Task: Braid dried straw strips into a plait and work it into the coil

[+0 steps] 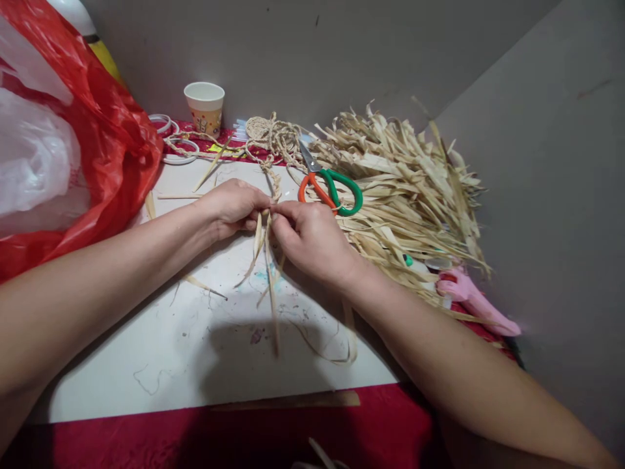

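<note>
Over the white board (224, 365), my left hand (237, 207) and my right hand (307, 236) meet with their fingertips nearly touching. Both pinch a braid of dry straw-coloured leaf strips (275, 185). The braided part runs away from me toward a coiled bundle of thin plaited cord (273, 135). Loose strips (271, 280) hang from under my fingers toward me. Scissors (336, 185) with one orange and one green handle lie just beyond my right hand, blades pointing away. The exact finger grip on the strips is partly hidden.
A large pile of dry leaf strips (390, 189) lies at the right, beside a pink glue gun (473, 299). A paper cup (204, 107) and white rings (180, 153) stand at the back left. A red plastic bag (131, 143) fills the left. Grey walls close in behind and right.
</note>
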`<act>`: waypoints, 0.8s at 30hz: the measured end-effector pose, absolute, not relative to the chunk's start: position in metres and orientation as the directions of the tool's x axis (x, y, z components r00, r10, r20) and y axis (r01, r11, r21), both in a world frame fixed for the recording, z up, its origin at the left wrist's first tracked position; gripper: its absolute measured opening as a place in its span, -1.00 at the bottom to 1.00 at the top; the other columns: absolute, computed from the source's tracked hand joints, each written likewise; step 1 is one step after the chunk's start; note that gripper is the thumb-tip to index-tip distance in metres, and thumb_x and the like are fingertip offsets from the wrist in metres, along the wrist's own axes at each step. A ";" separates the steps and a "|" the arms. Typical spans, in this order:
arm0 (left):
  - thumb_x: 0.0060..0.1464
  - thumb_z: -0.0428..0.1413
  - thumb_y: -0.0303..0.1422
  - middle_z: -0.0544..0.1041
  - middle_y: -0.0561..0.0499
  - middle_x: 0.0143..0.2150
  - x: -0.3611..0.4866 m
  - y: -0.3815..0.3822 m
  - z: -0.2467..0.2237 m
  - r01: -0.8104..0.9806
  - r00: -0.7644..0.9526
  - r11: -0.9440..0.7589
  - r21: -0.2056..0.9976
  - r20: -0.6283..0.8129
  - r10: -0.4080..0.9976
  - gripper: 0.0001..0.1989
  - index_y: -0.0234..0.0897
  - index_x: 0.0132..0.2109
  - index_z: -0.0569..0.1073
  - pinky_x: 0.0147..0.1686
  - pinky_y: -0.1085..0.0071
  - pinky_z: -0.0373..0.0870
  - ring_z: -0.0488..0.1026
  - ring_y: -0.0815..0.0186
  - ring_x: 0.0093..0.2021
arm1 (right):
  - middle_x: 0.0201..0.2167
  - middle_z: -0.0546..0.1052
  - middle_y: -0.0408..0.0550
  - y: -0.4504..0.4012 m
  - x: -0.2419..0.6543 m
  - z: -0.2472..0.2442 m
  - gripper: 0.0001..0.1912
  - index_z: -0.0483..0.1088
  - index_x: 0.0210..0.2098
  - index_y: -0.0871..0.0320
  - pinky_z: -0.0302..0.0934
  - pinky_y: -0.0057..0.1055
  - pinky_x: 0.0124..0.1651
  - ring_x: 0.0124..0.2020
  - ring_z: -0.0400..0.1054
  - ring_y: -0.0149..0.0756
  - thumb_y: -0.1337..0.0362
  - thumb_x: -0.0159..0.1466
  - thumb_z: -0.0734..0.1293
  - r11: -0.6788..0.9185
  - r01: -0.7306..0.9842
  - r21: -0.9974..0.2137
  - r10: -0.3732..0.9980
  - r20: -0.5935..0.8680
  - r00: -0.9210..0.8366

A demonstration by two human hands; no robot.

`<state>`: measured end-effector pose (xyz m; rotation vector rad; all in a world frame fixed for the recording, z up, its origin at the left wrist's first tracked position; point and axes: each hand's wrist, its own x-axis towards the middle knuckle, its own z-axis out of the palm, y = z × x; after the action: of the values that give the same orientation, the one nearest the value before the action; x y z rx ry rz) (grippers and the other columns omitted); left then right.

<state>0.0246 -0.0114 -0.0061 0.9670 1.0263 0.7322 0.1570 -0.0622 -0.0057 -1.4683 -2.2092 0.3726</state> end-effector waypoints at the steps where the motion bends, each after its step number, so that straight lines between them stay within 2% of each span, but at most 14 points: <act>1: -0.06 0.01 -0.70 0.18 0.08 -0.77 0.023 -0.010 -0.004 -0.055 0.359 0.413 0.909 -0.368 0.858 -0.66 -0.39 -0.70 0.27 -0.77 0.59 -0.11 0.06 0.57 -0.76 | -0.48 0.53 0.00 -0.062 0.160 -0.001 -0.71 0.52 -0.31 0.28 0.10 -0.46 -0.41 -0.51 0.31 -0.37 0.43 0.21 0.16 0.407 0.761 -0.504 0.913 0.190 -0.362; 3: -0.04 0.00 -0.70 0.16 0.09 -0.76 0.020 -0.007 0.000 -0.052 0.372 0.448 0.892 -0.399 0.838 -0.67 -0.38 -0.69 0.25 -0.77 0.61 -0.11 0.05 0.57 -0.75 | -0.50 0.53 -0.06 -0.060 0.169 0.009 -0.75 0.51 -0.28 0.25 0.10 -0.51 -0.48 -0.58 0.28 -0.44 0.42 0.21 0.19 0.375 0.675 -0.636 0.900 0.075 -0.429; 6: -0.03 -0.01 -0.70 0.13 0.12 -0.73 0.014 -0.003 0.006 -0.056 0.427 0.526 0.849 -0.456 0.781 -0.68 -0.37 -0.65 0.23 -0.77 0.64 -0.11 0.01 0.60 -0.74 | -0.58 0.51 -0.11 -0.054 0.183 0.024 -0.83 0.50 -0.33 0.24 0.00 -0.54 -0.65 -0.74 0.14 -0.54 0.33 0.21 0.26 0.167 0.565 -0.808 0.899 -0.110 -0.423; 10: -0.03 0.00 -0.70 0.10 0.14 -0.69 0.011 0.001 0.008 -0.056 0.462 0.576 0.816 -0.490 0.739 -0.71 -0.33 -0.60 0.20 -0.78 0.66 -0.12 -0.02 0.60 -0.72 | -0.58 0.50 -0.09 -0.043 0.194 0.027 -0.86 0.43 -0.49 0.24 -0.12 -0.57 -0.75 -0.78 0.05 -0.61 0.29 0.15 0.36 0.023 0.395 -0.918 0.979 -0.059 -0.194; 17: -0.01 -0.03 -0.69 0.09 0.15 -0.69 0.011 0.000 0.006 -0.010 0.495 0.577 0.817 -0.498 0.713 -0.71 -0.34 -0.59 0.21 -0.77 0.67 -0.11 -0.03 0.61 -0.72 | -0.54 0.51 -0.08 -0.035 0.190 0.013 -0.81 0.39 -0.46 0.24 -0.11 -0.60 -0.76 -0.77 0.10 -0.62 0.26 0.09 0.44 -0.097 0.224 -0.970 0.983 -0.129 -0.131; 21: -0.03 0.02 -0.68 0.09 0.14 -0.71 0.013 -0.002 0.005 -0.025 0.490 0.545 0.838 -0.465 0.738 -0.70 -0.33 -0.62 0.22 -0.76 0.65 -0.10 -0.01 0.60 -0.72 | -0.59 0.48 -0.08 -0.034 0.183 0.007 -0.73 0.35 -0.50 0.25 -0.21 -0.59 -0.79 -0.79 0.02 -0.63 0.18 0.12 0.43 -0.259 0.146 -0.955 0.916 -0.290 -0.275; 24: -0.06 0.07 -0.67 0.23 0.04 -0.71 0.013 -0.002 0.002 -0.022 0.476 0.491 0.871 -0.423 0.771 -0.72 -0.36 -0.64 0.28 -0.75 0.63 -0.11 0.03 0.60 -0.72 | -0.71 0.36 -0.19 -0.031 0.180 0.002 -0.74 0.34 -0.51 0.25 -0.26 -0.60 -0.79 -0.80 -0.05 -0.63 0.20 0.14 0.41 -0.339 0.088 -0.937 0.859 -0.347 -0.376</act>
<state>0.0132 -0.0019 0.0020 0.9379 0.9569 0.5826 0.1802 -0.0305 0.0016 -1.2733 -1.3235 1.7732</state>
